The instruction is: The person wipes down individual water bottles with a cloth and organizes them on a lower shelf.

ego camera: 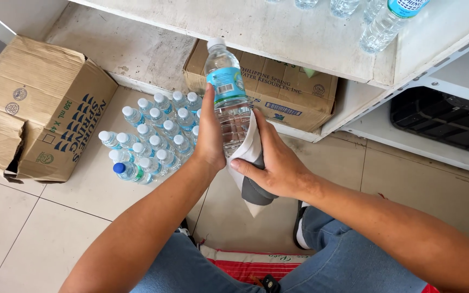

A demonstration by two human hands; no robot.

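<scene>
My left hand [210, 135] grips a clear plastic water bottle [227, 92] with a blue label and white cap, holding it upright by its lower half. My right hand [278, 163] presses a white and grey cloth [251, 157] against the bottle's lower right side. Both hands meet at the centre of the view, above the tiled floor.
Several small capped water bottles [156, 135] stand grouped on the floor to the left. An open cardboard box [44, 108] lies further left, another box [278, 87] sits under the white shelf [299, 38]. More bottles [381, 24] stand on the shelf. A black crate [441, 119] is at right.
</scene>
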